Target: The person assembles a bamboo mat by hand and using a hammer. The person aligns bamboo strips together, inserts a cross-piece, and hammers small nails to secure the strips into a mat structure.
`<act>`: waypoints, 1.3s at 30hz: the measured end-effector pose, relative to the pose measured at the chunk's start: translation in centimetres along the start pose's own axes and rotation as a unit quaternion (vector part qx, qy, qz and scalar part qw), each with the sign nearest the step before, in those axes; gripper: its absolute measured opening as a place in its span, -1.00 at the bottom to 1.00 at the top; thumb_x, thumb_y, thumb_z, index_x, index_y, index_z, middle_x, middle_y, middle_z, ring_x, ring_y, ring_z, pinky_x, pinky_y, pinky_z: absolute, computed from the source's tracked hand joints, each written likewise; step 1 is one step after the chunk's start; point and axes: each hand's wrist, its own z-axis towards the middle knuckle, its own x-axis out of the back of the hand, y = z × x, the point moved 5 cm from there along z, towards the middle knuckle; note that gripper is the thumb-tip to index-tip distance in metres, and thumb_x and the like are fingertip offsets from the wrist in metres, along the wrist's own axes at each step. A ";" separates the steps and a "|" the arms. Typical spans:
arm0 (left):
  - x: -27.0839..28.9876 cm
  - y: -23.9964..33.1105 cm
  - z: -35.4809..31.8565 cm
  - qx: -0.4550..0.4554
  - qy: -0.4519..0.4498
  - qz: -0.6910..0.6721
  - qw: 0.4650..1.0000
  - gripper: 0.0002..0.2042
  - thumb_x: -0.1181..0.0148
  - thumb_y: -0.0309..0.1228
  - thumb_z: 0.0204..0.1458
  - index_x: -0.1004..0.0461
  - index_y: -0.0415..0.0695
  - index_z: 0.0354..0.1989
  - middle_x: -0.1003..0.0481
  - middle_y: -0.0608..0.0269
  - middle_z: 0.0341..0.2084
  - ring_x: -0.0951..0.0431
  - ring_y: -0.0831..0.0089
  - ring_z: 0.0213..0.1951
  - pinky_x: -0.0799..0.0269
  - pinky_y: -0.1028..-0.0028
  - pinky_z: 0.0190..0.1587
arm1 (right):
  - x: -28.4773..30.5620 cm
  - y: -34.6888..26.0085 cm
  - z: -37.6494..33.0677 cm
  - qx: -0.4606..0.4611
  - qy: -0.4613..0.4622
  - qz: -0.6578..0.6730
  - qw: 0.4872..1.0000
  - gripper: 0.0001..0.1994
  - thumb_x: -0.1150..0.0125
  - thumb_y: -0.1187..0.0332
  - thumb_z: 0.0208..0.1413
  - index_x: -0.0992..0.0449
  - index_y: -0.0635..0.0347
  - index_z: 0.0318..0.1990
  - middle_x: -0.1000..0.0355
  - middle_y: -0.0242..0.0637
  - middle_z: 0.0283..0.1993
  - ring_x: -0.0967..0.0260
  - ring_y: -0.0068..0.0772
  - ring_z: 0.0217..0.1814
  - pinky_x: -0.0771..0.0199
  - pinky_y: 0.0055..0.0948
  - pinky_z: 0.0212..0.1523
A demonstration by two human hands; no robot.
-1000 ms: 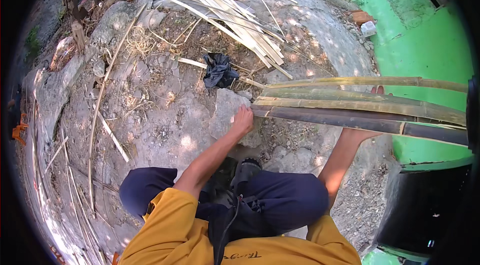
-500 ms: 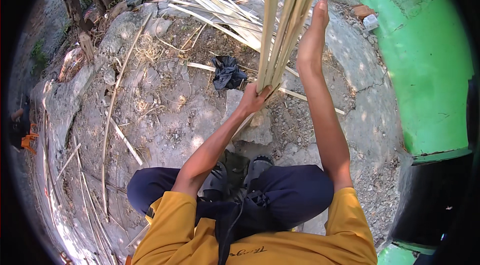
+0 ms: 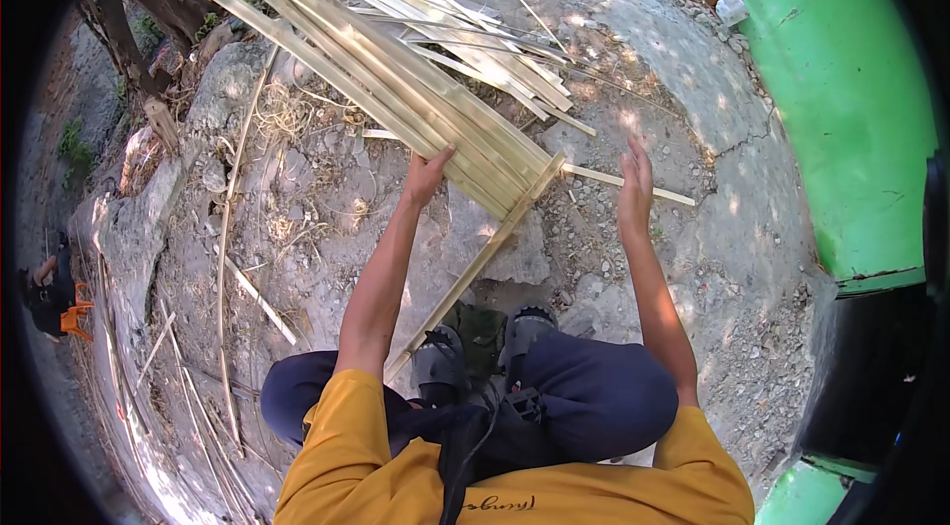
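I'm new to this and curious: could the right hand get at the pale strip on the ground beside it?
Probably yes: the right hand looks open and empty, overlapping the pale strip in this view, with the bamboo slats off to its left. Its height is hard to judge.

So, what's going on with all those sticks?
A person's left hand grips a fan of split bamboo slats. The slats' near ends meet a narrow bamboo crosspiece. The right hand is open, apart from the fan. Beyond, pale strips lie piled on the ground.
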 end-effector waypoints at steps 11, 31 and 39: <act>7.0 -12.1 -3.3 0.227 0.050 -0.019 0.973 -0.52 -0.41 -0.31 0.17 -0.47 -0.31 0.18 -0.63 0.08 -0.04 -0.69 0.27 -0.08 -0.71 0.31 -0.03 | 16.0 14.1 -16.7 -0.117 0.017 -0.321 0.940 -0.54 -0.23 0.44 0.24 -0.43 0.20 0.30 -0.28 -0.01 0.38 -0.22 0.05 0.47 -0.20 -0.15 0.46; 4.5 -12.6 -11.7 0.254 -0.039 0.258 0.931 -0.55 -0.17 0.00 0.34 -0.51 -0.20 -0.38 -0.48 0.29 -0.61 -0.51 0.50 -0.64 -0.49 0.49 -0.58 | 20.5 17.6 -41.0 -0.135 -0.101 -0.506 0.846 -0.63 -0.42 0.35 0.04 -0.48 0.04 0.00 -0.37 -0.25 -0.02 -0.35 -0.06 0.10 -0.32 -0.05 0.05; -1.0 -9.3 -13.7 0.058 0.094 0.373 0.921 -0.61 -0.15 -0.14 0.31 -0.52 -0.32 -0.29 -0.58 -0.09 -0.45 -0.61 0.06 -0.33 -0.47 0.11 -0.18 | 24.1 22.0 -40.9 -0.283 -0.056 -0.471 0.834 -0.71 -0.31 0.27 0.20 -0.45 0.11 0.01 -0.47 -0.08 -0.14 -0.50 0.18 -0.14 -0.45 0.04 -0.14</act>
